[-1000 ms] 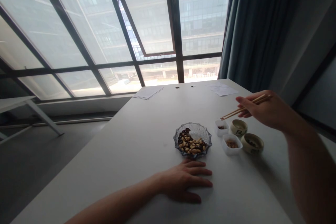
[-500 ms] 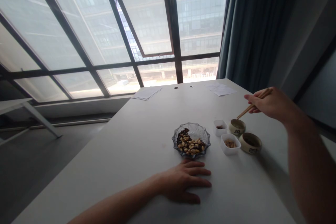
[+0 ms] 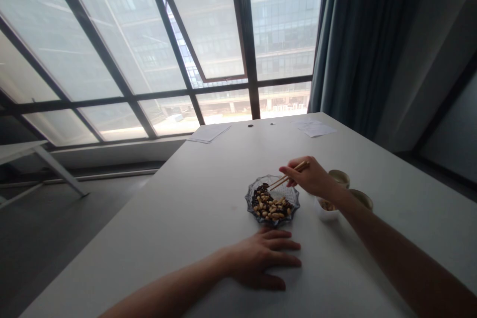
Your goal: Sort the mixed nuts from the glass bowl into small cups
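Note:
My right hand (image 3: 307, 175) grips a pair of wooden chopsticks (image 3: 289, 176), whose tips reach over the glass bowl (image 3: 290, 191). Inside that scalloped bowl lie peanuts (image 3: 275, 207) and dark brown pieces (image 3: 261, 190) that I cannot name for sure. Nothing can be made out between the chopstick tips. My left hand (image 3: 259, 258) rests flat on the table with its fingers spread, just in front of the bowl. Beyond my right wrist stands a white plastic cup (image 3: 327, 212) with light brown bits, partly covered by the forearm.
Two beige ceramic cups (image 3: 340, 177) are on the right, half hidden behind my right arm. Sheets of paper (image 3: 208, 133) lie at the white table's (image 3: 179, 218) far left, and more paper (image 3: 316, 127) at the far right. Windows and a dark curtain (image 3: 346, 49) stand behind.
My right hand has moved left with the chopsticks, from above a ceramic cup to over the glass bowl. Its arm now covers the second white cup. My left hand stays put.

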{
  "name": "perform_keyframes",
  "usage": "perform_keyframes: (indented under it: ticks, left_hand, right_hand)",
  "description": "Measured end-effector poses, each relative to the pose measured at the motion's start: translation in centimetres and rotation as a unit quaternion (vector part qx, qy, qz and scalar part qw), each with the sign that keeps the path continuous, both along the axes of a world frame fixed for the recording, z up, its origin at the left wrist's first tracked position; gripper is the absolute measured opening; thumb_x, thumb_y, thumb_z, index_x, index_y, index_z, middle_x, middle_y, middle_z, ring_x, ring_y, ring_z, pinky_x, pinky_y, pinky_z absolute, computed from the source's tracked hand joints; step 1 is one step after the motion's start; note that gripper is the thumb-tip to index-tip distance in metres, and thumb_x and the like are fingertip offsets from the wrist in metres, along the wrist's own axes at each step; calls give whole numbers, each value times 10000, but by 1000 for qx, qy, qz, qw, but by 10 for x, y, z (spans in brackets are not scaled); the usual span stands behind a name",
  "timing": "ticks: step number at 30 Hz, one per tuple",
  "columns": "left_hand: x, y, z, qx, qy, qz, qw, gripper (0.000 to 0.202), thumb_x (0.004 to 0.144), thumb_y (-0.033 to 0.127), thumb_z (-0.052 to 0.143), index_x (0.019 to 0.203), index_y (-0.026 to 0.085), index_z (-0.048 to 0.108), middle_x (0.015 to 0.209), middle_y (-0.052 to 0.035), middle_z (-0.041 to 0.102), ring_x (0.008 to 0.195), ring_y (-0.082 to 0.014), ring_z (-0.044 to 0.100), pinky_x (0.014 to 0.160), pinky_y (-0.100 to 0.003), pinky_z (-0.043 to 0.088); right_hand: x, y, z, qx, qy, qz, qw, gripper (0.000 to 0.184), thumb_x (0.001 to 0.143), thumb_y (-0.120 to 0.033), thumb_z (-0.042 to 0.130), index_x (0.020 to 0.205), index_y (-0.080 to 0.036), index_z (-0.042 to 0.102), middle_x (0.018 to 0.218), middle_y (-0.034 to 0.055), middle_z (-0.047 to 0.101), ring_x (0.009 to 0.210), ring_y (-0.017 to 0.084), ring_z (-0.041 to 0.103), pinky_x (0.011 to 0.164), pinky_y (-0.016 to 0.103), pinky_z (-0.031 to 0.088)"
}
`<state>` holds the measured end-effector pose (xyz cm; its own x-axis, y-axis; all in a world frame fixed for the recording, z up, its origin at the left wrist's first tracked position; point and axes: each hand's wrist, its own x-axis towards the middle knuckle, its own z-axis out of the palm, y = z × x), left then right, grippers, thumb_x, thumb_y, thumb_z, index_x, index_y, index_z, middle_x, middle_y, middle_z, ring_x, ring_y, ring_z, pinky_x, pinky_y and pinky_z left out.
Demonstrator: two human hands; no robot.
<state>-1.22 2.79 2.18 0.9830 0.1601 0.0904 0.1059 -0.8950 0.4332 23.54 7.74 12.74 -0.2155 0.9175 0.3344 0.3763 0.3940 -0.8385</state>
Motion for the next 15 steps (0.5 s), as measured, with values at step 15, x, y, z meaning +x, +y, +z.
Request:
perform_keyframes:
  ticks: [15]
  left_hand:
    - [0,1,-4,-4,-11,-1,1000,603,989,596,567,1507,291,525,1608,-50,461,1502,-340,376,1236,-483,291]
  right_hand:
    - [-18,2,-21,61,-19,-79,995,571,1012,-553,492,590,-183,592,405,17,552,376,142,542,440,245,400]
